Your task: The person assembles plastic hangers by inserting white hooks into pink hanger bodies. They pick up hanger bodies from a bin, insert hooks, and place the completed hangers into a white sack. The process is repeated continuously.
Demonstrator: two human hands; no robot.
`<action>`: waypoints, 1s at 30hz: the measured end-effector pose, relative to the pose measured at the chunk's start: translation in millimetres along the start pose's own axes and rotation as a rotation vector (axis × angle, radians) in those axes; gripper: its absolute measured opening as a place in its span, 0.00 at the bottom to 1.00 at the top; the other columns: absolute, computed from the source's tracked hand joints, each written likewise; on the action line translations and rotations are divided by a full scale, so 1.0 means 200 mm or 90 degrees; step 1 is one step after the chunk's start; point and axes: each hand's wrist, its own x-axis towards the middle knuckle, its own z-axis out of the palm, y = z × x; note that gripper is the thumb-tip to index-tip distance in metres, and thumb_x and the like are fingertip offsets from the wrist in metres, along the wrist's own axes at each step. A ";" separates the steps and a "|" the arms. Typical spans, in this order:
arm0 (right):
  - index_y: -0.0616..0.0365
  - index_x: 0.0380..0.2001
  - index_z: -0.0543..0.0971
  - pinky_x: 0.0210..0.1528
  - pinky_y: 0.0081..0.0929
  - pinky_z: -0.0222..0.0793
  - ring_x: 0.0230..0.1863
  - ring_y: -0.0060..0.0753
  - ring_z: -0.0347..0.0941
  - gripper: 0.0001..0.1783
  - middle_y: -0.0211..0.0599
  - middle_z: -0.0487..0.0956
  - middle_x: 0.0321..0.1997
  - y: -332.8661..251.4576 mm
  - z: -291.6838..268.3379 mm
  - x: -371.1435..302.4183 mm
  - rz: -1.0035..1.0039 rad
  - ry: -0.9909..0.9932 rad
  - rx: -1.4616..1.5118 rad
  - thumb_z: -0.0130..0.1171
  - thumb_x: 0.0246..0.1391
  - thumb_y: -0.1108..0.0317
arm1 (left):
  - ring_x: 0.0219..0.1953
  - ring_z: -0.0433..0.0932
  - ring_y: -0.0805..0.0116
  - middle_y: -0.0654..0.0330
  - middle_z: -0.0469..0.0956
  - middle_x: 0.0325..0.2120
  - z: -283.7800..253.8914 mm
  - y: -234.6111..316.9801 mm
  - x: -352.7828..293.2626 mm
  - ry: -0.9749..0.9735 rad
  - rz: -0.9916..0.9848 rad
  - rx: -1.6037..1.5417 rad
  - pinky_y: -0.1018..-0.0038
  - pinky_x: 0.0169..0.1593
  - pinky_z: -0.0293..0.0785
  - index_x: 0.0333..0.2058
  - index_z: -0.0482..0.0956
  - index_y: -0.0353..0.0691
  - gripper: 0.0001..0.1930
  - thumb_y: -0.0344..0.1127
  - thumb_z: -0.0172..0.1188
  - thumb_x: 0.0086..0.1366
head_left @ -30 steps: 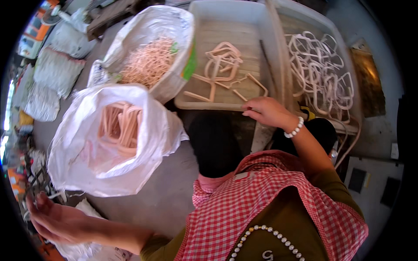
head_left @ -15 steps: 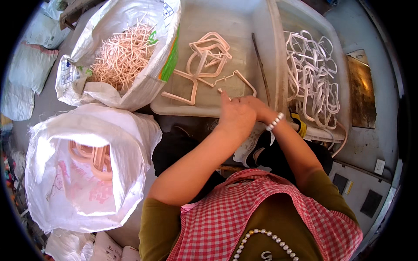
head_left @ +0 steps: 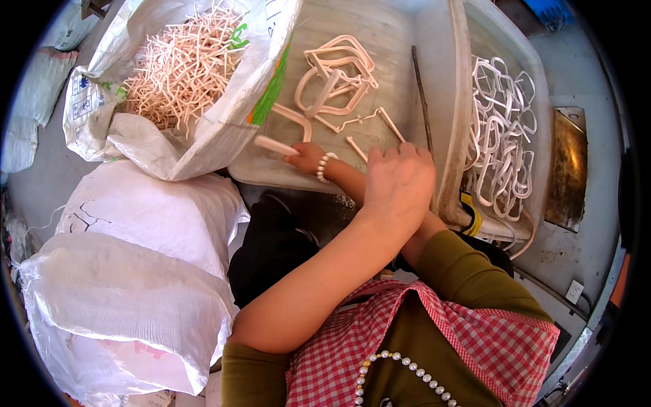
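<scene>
My forearms cross over the near edge of a pale plastic tub [head_left: 254, 178]. My right hand [head_left: 307, 159], with a beaded bracelet at its wrist, reaches left under my left arm. Its fingers close on a bent pink plastic strip [head_left: 271, 144], near the strip's corner. My left hand [head_left: 401, 175] is curled at the tub's right side, knuckles up. A thin angular pink plastic piece [head_left: 390, 124] runs under its fingers, and the fingertips are hidden. Beyond both hands, a tangled pile of pink plastic loops [head_left: 342, 74] lies in the tub.
A white woven sack [head_left: 142, 146] of short pink sticks [head_left: 183, 74] stands at the left. Nearer me is another white sack [head_left: 142, 217]. A thin dark rod [head_left: 422, 95] leans in the tub. White loops [head_left: 498, 136] fill a second tub [head_left: 539, 74] at the right.
My right hand has moved left beneath my left arm and taken hold of the bent pink strip. My left hand has shifted right. The near sack's mouth has moved lower in view.
</scene>
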 end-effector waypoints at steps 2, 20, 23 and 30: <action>0.60 0.47 0.73 0.34 0.25 0.68 0.30 0.25 0.72 0.23 0.33 0.77 0.30 0.08 -0.09 -0.12 -0.008 0.048 0.195 0.56 0.57 0.52 | 0.29 0.79 0.60 0.58 0.77 0.26 0.02 -0.04 0.00 -0.041 -0.023 0.022 0.65 0.38 0.75 0.30 0.77 0.40 0.07 0.34 0.59 0.52; 0.59 0.48 0.72 0.57 0.36 0.62 0.49 0.33 0.71 0.20 0.38 0.76 0.49 -0.12 -0.60 -0.23 0.013 0.240 0.658 0.47 0.62 0.56 | 0.24 0.73 0.78 0.63 0.77 0.24 -0.36 -0.37 0.18 0.296 -0.319 -0.749 0.82 0.30 0.69 0.38 0.74 0.37 0.11 0.40 0.54 0.68; 0.57 0.49 0.72 0.51 0.33 0.68 0.46 0.31 0.73 0.20 0.34 0.77 0.46 0.10 -0.43 0.20 0.158 0.370 0.530 0.48 0.61 0.55 | 0.22 0.70 0.81 0.66 0.73 0.21 -0.38 -0.37 0.20 0.272 -0.350 -0.735 0.84 0.28 0.66 0.39 0.73 0.38 0.11 0.41 0.54 0.68; 0.58 0.49 0.72 0.47 0.30 0.71 0.45 0.29 0.74 0.19 0.33 0.77 0.45 -0.15 -0.40 0.06 0.045 0.309 0.692 0.48 0.61 0.57 | 0.22 0.69 0.81 0.66 0.72 0.22 -0.34 -0.43 0.18 0.216 -0.390 -0.754 0.84 0.27 0.66 0.39 0.73 0.39 0.09 0.38 0.54 0.68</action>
